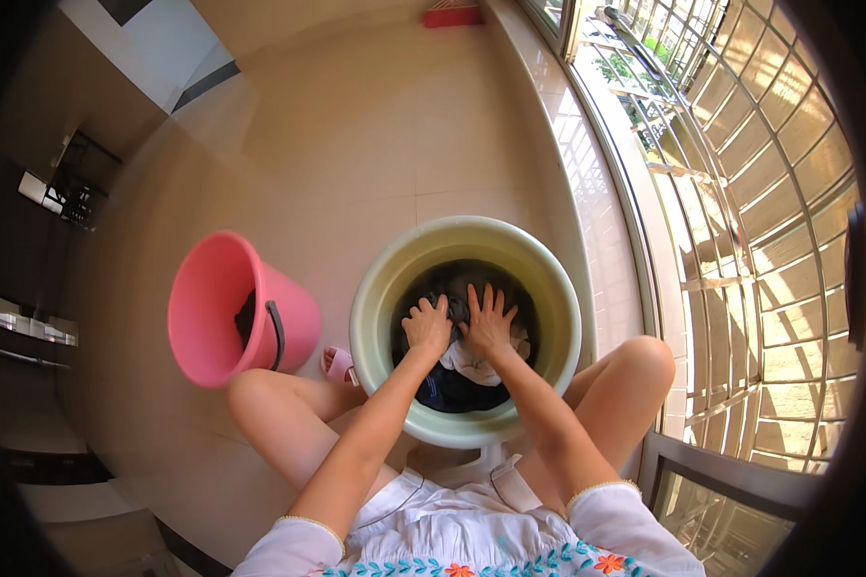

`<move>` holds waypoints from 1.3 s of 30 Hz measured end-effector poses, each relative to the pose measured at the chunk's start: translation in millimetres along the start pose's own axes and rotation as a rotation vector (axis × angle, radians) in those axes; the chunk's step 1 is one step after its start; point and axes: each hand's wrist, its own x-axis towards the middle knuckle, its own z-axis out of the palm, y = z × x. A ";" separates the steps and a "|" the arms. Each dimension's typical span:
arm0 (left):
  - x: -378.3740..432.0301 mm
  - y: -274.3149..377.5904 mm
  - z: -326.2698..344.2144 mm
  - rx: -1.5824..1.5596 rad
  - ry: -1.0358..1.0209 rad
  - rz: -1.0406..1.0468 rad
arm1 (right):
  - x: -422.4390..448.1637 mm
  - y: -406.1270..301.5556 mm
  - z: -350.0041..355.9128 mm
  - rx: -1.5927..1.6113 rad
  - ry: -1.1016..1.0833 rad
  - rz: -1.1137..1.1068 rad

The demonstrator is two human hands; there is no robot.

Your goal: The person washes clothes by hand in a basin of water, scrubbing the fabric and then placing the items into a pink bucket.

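Note:
A pale green plastic basin (375,288) stands between my knees, with dark water and wet clothes in it. Both of my hands are inside the basin, side by side. My left hand (428,324) lies over dark cloth (456,299), its fingers spread and slightly bent. My right hand (488,317) is spread flat beside it, its wrist over a whitish piece of cloth (473,364). Dark clothing (451,389) with a few light blue lines lies nearest me in the basin. Neither hand visibly grips anything.
Left of the basin, a pink bucket (292,317) with a dark handle is tilted in view, dark cloth inside. A pink slipper (340,366) is on my foot between them. A tiled ledge (592,187) and barred window run along the right. Something red (452,14) lies far ahead.

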 end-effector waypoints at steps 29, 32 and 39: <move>0.7 -33.7 -74.3 -0.580 0.122 0.193 | 36.4 33.8 -6.0 0.451 -0.284 -0.184; -14.4 -24.8 -111.7 -0.749 0.283 0.291 | 19.4 36.3 -12.5 0.498 -0.191 -0.173; -67.5 1.4 -220.0 -0.905 0.433 0.436 | -18.5 19.3 -60.4 0.356 -0.023 -0.119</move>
